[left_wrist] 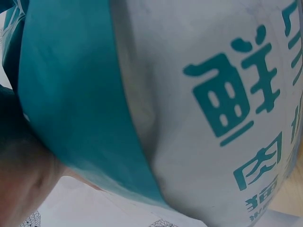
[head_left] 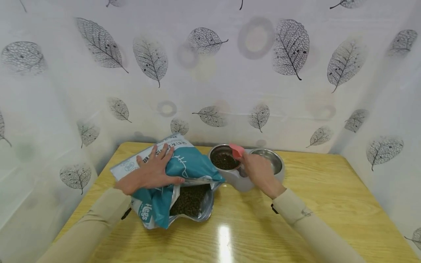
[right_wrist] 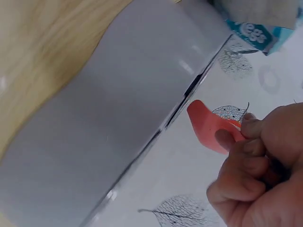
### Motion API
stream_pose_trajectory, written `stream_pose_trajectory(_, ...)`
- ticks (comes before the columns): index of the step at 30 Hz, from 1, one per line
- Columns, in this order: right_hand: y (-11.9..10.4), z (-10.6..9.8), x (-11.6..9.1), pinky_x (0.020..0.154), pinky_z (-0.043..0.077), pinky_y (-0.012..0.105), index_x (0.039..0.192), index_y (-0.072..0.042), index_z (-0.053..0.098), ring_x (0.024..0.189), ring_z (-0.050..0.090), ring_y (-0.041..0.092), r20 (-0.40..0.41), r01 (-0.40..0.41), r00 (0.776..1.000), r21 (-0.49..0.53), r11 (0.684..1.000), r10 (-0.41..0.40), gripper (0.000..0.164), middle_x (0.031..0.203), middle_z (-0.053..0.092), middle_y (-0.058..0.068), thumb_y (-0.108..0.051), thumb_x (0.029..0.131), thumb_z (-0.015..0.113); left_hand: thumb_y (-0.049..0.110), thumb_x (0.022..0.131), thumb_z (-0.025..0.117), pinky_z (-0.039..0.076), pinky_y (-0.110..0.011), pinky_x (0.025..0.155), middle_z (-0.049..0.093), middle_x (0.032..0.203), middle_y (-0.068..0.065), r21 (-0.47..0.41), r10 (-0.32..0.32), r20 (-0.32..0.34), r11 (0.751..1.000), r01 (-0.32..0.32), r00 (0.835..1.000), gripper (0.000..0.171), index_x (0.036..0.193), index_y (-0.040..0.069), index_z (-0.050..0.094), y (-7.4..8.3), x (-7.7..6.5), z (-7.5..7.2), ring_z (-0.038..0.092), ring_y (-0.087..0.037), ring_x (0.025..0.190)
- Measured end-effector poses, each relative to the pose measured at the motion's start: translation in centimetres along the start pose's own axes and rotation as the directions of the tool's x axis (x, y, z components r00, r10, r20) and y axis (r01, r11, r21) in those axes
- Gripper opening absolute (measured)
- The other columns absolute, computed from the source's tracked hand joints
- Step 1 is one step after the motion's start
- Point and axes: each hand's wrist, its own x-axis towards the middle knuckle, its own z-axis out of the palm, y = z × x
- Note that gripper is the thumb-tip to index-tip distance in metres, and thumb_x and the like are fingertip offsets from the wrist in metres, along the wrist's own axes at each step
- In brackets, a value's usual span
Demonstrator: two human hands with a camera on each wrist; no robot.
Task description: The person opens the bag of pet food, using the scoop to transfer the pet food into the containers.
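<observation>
My left hand (head_left: 152, 173) lies with spread fingers on a teal-and-white pet food bag (head_left: 194, 160). The bag rests on its side, its open mouth facing the table's front with brown kibble (head_left: 189, 201) visible inside. In the left wrist view, the printed bag (left_wrist: 80, 85) hides the fingers. My right hand (head_left: 260, 173) grips a pink scoop (head_left: 236, 149) by its handle, above a grey double-bowl feeder (head_left: 241, 185). Kibble (head_left: 220, 160) lies in the feeder's left metal bowl. The right wrist view shows curled fingers around the scoop (right_wrist: 204, 125); its contents are hidden.
The feeder's right metal bowl (head_left: 279, 166) is partly behind my right hand. Everything stands on a yellow wood-grain table (head_left: 315, 190). A leaf-patterned white curtain (head_left: 223, 80) rises behind the back edge and along both sides.
</observation>
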Motion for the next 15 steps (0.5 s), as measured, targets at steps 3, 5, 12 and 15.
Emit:
stream_pose_trajectory(3, 0.5, -0.4, -0.4, 0.05, 0.042, 0.033, 0.079, -0.008, 0.061, 0.053, 0.05, 0.017, 0.032, -0.005, 0.999, 0.218, 0.976, -0.002, 0.029, 0.06, 0.054, 0.002, -0.02, 0.104, 0.06, 0.085, 0.082, 0.057, 0.0, -0.094, 0.099, -0.002, 0.174, -0.017, -0.002, 0.002, 0.002, 1.0, -0.002, 1.0, 0.123, 0.167, 0.015, 0.004, 0.0, 0.1, 0.0, -0.01, -0.053, 0.156)
stream_pose_trajectory(5, 1.0, -0.9, -0.9, 0.052, 0.036, 0.028, 0.078, -0.005, 0.062, 0.053, 0.042, 0.011, 0.118, -0.05, 0.993, 0.436, 0.899, -0.002, 0.034, 0.06, 0.05, -0.001, -0.02, 0.107, 0.055, 0.085, 0.082, 0.057, 0.0, -0.094, 0.099, -0.002, 0.174, -0.017, -0.006, 0.003, 0.004, 1.0, -0.003, 1.0, 0.123, 0.167, 0.015, 0.004, 0.0, 0.1, 0.1, -0.011, -0.053, 0.156)
stream_pose_trajectory(12, 2.3, -3.4, -3.1, 0.044, 0.021, 0.024, 0.087, -0.004, 0.058, 0.047, 0.023, 0.006, 0.458, -0.337, 0.854, 0.849, 0.407, -0.248, 0.039, 0.055, 0.032, -0.007, -0.03, 0.112, 0.044, 0.084, 0.082, 0.057, 0.0, -0.094, 0.1, -0.002, 0.174, -0.017, -0.002, 0.002, 0.005, 1.0, -0.002, 1.0, 0.122, 0.167, 0.015, 0.004, 0.0, 0.0, -0.1, -0.011, -0.053, 0.156)
stream_pose_trajectory(15, 2.2, -3.9, -4.1, 0.044, 0.019, 0.026, 0.095, 0.002, 0.06, 0.048, 0.022, 0.007, 0.463, -0.336, 0.789, 0.876, 0.347, -0.403, 0.039, 0.057, 0.033, -0.005, -0.027, 0.113, 0.041, 0.084, 0.082, 0.057, 0.0, -0.094, 0.1, -0.002, 0.174, -0.017, -0.005, 0.004, 0.003, 1.0, -0.003, 1.0, 0.122, 0.167, 0.014, 0.005, 0.0, 0.0, -0.1, -0.01, -0.053, 0.156)
